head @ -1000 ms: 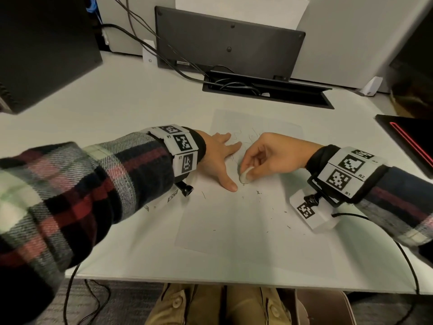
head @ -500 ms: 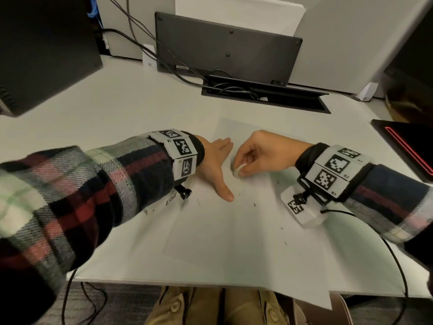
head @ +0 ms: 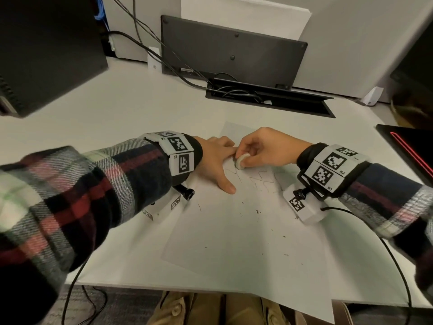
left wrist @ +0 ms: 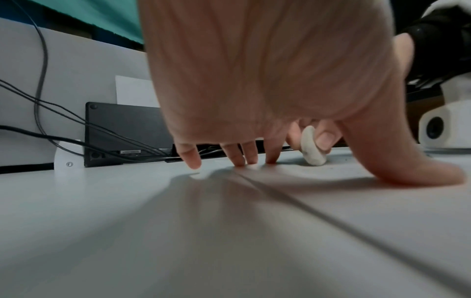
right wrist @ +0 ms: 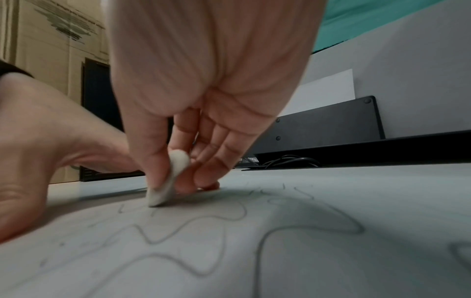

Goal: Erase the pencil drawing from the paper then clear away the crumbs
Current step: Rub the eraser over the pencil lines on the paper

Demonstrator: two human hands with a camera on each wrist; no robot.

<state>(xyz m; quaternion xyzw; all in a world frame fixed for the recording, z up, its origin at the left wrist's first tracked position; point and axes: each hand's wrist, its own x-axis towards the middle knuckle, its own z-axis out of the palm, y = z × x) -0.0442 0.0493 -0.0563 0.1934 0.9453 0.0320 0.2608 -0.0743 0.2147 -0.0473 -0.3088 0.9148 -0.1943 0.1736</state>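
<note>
White desk (head: 117,118), paper (head: 234,242) overhanging near edge. Crumbs (head: 257,211) on near half. Farther: your left hand (head: 216,160) spread flat, pinning sheet; right hand (head: 264,148) pinching eraser (head: 241,160) on pencil drawing (head: 260,179). Risk: hard strokes crease or tear sheet, smear lines.

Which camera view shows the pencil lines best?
The right wrist view: the pencil lines curve large and clear just before the eraser. The head view shows them faint and small. The left wrist view shows none.
</note>
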